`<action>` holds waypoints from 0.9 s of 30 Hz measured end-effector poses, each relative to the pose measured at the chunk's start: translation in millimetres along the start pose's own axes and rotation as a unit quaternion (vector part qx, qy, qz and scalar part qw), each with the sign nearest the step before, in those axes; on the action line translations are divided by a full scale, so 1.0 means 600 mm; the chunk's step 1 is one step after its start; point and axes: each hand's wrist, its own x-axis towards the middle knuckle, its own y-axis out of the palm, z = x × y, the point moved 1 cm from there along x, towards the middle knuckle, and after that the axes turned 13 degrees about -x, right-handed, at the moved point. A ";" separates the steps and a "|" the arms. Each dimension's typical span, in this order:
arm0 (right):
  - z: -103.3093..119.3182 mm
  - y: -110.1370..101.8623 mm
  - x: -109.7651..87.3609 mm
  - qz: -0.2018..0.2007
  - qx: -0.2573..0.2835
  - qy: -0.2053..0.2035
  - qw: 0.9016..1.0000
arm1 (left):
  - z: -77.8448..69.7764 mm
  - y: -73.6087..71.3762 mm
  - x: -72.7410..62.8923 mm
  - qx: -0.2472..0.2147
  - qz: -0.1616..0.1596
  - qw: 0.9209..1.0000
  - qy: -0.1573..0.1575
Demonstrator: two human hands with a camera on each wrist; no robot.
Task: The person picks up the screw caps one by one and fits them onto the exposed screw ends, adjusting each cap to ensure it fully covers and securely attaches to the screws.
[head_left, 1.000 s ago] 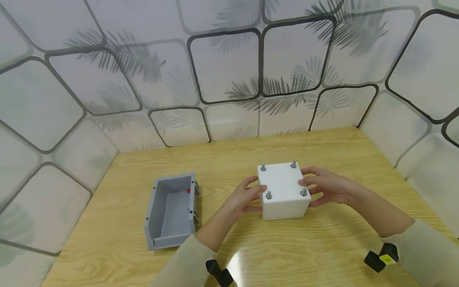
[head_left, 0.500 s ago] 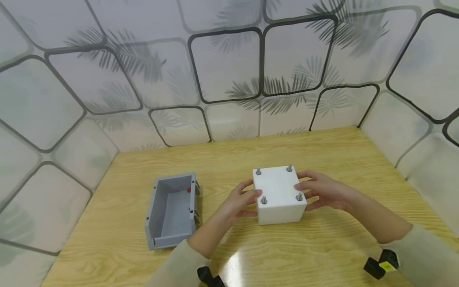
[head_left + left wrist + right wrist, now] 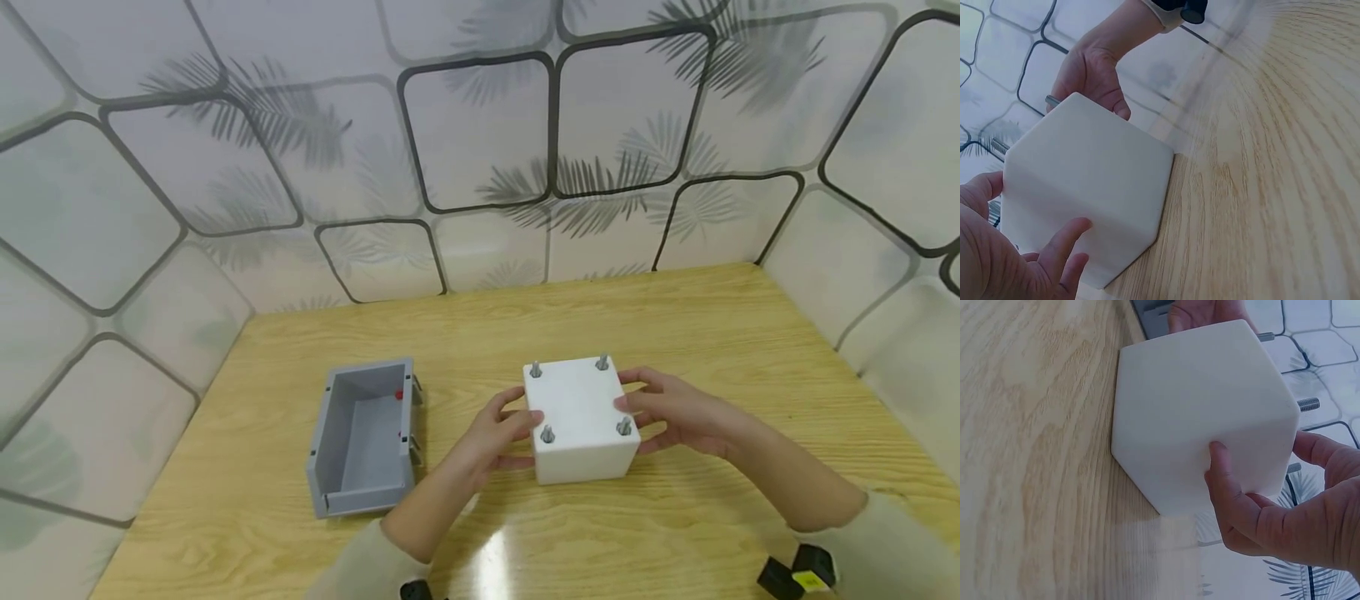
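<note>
- Your left hand point(image 3: 498, 429) and right hand point(image 3: 678, 412) share one grip, holding the white block from opposite sides, thumbs at its top edges and fingers along its walls.
- Beneath it all runs the wood-grain table point(image 3: 675, 308); you have bare surface in front of the block and behind it.
- To your left, apart from the block, sits the grey plastic bin point(image 3: 375, 446), its top uncovered.
- Between your palms, the white block point(image 3: 577, 408) sits upright, its bottom edge seeming to meet the table. You appear to be at the positioning step: settling the block with its studded face up. Your next move probably calls for even pressure and a level base before either side lets go.
- At that face's corners, you have four threaded metal studs point(image 3: 624, 426); whether nuts are fitted is too small to tell. Mind your thumbs near them.
- Smallest, a red bit point(image 3: 399, 394) shows at the bin's right wall; you cannot tell what it is.
</note>
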 end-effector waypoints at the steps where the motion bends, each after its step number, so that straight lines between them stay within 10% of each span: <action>1: -0.001 0.002 -0.001 0.001 0.001 -0.002 1.000 | 0.001 -0.002 -0.002 0.002 0.001 1.000 0.000; 15: -0.010 0.026 -0.004 -0.002 0.003 -0.041 0.999 | 0.000 -0.025 -0.017 0.006 0.026 1.000 0.015; 27: -0.004 0.031 -0.006 0.008 0.071 0.012 0.997 | 0.004 -0.024 -0.019 0.008 0.033 0.999 0.018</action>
